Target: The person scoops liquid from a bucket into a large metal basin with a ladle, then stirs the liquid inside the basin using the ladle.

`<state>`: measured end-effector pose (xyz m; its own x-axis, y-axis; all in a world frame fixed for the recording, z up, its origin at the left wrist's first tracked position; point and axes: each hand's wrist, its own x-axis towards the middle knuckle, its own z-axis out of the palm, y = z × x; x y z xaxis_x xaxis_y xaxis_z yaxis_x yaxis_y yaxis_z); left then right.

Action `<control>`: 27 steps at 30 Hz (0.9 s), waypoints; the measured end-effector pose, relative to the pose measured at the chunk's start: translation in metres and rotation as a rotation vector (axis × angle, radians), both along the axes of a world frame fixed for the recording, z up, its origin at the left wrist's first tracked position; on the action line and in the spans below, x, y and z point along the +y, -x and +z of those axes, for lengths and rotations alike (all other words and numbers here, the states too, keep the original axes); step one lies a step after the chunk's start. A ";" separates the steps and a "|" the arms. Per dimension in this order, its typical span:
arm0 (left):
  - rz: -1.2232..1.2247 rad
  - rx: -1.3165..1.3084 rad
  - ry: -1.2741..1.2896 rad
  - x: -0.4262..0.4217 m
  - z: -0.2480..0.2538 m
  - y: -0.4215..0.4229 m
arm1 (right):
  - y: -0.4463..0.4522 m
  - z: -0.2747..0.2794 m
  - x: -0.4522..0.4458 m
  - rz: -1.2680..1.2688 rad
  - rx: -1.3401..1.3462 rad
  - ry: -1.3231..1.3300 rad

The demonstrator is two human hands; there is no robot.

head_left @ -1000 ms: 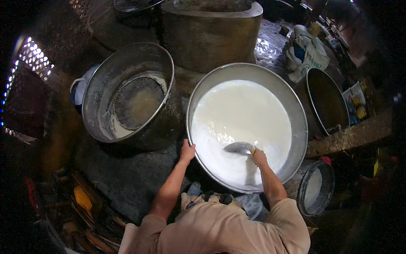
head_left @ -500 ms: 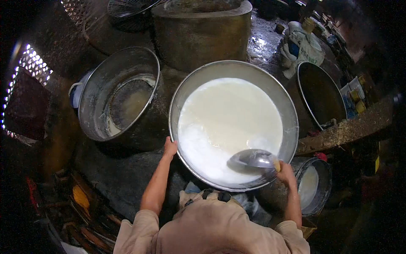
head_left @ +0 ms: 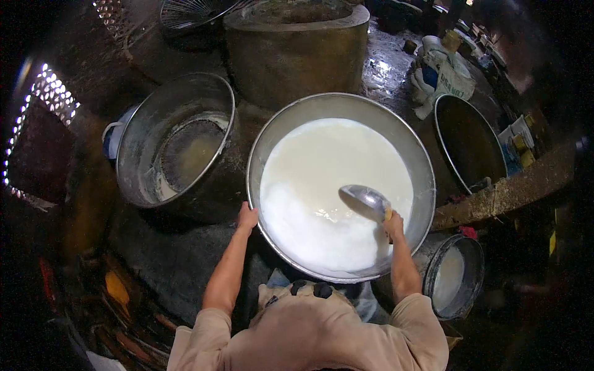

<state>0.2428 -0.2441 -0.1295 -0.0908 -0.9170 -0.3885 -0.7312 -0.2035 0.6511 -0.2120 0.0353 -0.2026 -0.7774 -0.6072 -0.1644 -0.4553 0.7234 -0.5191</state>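
A wide metal vat (head_left: 422, 154) stands in front of me, holding pale, milky liquid (head_left: 340, 151). White foam (head_left: 297, 232) covers the near left part of its surface. My left hand (head_left: 248, 216) grips the vat's rim on the left side. In my right hand (head_left: 393, 226) is the short handle of a metal ladle (head_left: 368, 201) with a large round bowl. The ladle is over the right middle of the liquid, tilted; whether its bowl touches the surface I cannot tell.
A second metal vat (head_left: 139, 157) with residue stands left, a dark vat (head_left: 470, 142) right. A bucket of whitish liquid (head_left: 450, 278) sits at lower right, below a beam (head_left: 507, 191). Behind is a large round basin (head_left: 294, 55). Sacks (head_left: 455, 77) lie at back right.
My right hand has moved the ladle up and slightly left, from near the vat's near right rim toward the middle of the liquid. My left hand stays on the rim.
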 end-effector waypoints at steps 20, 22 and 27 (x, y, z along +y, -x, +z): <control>-0.039 0.125 -0.075 0.002 0.008 -0.005 | -0.223 0.064 -0.036 0.036 -0.536 0.006; -0.034 0.128 -0.033 0.002 0.002 -0.006 | -0.230 0.096 -0.046 0.058 -0.564 0.010; -0.040 0.154 -0.059 0.003 0.011 -0.004 | -0.199 0.184 -0.096 0.210 -0.536 -0.044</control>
<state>0.2471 -0.2412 -0.1184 -0.1894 -0.8875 -0.4200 -0.6322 -0.2171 0.7437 -0.0127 -0.0607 -0.0181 -0.4424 -0.7230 -0.5307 -0.2730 0.6722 -0.6882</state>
